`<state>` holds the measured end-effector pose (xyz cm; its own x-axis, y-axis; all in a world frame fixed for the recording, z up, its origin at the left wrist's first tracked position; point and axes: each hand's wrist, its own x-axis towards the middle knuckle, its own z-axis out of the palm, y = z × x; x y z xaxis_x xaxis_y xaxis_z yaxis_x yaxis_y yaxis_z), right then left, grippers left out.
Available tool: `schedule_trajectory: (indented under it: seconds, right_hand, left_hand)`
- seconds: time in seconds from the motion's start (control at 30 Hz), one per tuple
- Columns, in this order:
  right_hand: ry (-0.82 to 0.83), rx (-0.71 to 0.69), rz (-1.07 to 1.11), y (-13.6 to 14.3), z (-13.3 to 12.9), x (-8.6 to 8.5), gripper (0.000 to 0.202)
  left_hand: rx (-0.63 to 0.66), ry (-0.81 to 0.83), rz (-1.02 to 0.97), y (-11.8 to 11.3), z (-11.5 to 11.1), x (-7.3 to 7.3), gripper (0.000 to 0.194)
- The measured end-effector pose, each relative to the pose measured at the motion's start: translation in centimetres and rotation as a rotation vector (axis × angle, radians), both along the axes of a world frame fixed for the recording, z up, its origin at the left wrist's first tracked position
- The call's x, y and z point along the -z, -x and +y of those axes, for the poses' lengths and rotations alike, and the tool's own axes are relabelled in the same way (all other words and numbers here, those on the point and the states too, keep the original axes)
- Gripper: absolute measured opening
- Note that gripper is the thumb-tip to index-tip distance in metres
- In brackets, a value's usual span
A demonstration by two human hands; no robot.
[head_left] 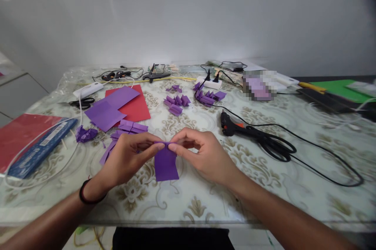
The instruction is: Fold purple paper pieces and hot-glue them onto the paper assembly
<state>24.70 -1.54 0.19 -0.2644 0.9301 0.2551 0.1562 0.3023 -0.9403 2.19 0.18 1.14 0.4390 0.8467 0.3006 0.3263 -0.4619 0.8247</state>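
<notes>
A small purple paper piece point(166, 166) hangs down between my hands near the table's front. My left hand point(132, 156) pinches its upper left edge between thumb and fingers. At the upper right edge, my right hand point(199, 150) pinches the same paper, the two thumbs close together. The top edge looks folded over. Folded purple strips point(132, 126) lie just behind and beside my left hand, partly covered by it. Further back, folded purple pieces point(176, 103) sit in a small group, with another cluster point(208, 96) to their right.
Purple sheets point(110, 109) overlap a red sheet point(142, 105). Crumpled purple paper point(85, 134) and black scissors point(82, 103) lie left. A black glue gun point(232, 125) with a coiled cable is right. A white power strip point(209, 82) stands behind. A red and blue packet point(38, 144) lies far left.
</notes>
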Motion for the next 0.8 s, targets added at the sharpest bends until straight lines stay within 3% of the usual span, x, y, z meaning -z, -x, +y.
schedule_trajectory:
  seconds: [0.3,0.57,0.8]
  right_hand:
    - [-0.143,0.048,-0.092,0.5,-0.2,-0.2,0.013]
    - [-0.011,0.075,0.043,0.0,0.6,0.1,0.01]
    - [-0.081,0.06,0.023,-0.2,0.6,0.1,0.012]
  left_hand:
    - [0.003,-0.021,-0.02,0.0,-0.6,-0.6,0.011]
    - [-0.077,0.025,0.008,0.0,-0.1,-0.4,0.014]
    - [-0.026,0.052,0.019,0.0,-0.4,-0.7,0.034]
